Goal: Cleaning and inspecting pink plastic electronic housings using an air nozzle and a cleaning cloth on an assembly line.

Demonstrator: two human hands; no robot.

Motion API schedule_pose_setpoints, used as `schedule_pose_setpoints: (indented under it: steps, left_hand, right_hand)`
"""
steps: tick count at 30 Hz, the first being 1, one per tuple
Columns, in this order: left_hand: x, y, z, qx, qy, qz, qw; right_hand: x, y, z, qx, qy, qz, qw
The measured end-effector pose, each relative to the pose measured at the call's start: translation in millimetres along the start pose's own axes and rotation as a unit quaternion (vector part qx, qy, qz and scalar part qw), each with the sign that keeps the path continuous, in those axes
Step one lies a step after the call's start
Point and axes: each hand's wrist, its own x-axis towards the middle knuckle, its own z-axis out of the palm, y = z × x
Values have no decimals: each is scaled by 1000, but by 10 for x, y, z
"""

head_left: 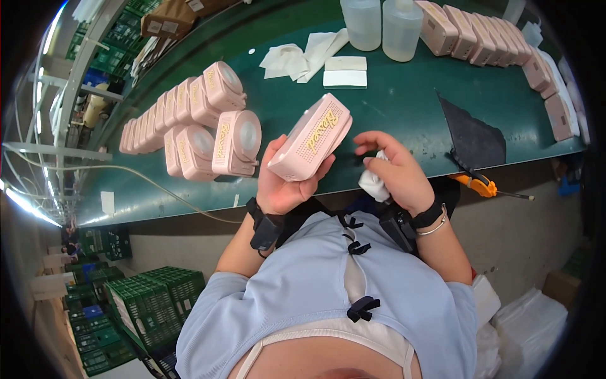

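My left hand grips a pink box-shaped device from below, thumb on one side and fingers on the other. It is held tilted above the table's near edge, with a perforated face and gold script facing up. My right hand is just to its right, apart from it, with a crumpled white cloth between thumb and palm and some fingers extended. Left of my left hand stands a similar pink device with a round pale disc on its side.
More pink devices line up at the left and far right of the green table. Clear bottles, white wipes and a white block lie at the back. A black sheet and orange-handled tool lie right.
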Motion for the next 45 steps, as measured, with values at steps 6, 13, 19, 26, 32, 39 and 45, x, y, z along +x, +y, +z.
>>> schedule_pose_setpoints:
  steps: [6, 13, 19, 26, 32, 39, 45]
  left_hand:
    - [114, -183, -28, 322, 126, 240, 907]
    - [363, -320, 114, 572, -35, 195, 796]
    - [267, -420, 699, 800, -72, 235, 548]
    - [-283, -68, 735, 916, 209, 339, 45]
    - [-397, 172, 499, 899, 288, 328, -20]
    - [-392, 188, 458, 897, 307, 313, -53]
    - [-364, 150, 463, 903, 324, 274, -74]
  right_hand:
    - [-137, -230, 107, 54, -97, 51, 993]
    - [-506, -623, 108, 16, 18, -100, 995]
    - [-1495, -1516, -463, -312, 307, -317, 841]
    - [-1787, -2138, -2490, -429, 469, -161, 755]
    - [-1075, -1908, -3925, -368, 455, -130, 801]
    - [-583, -2094, -4215, -449, 493, -16, 745]
    - [-628, -2183, -4268, -566, 537, 35, 624]
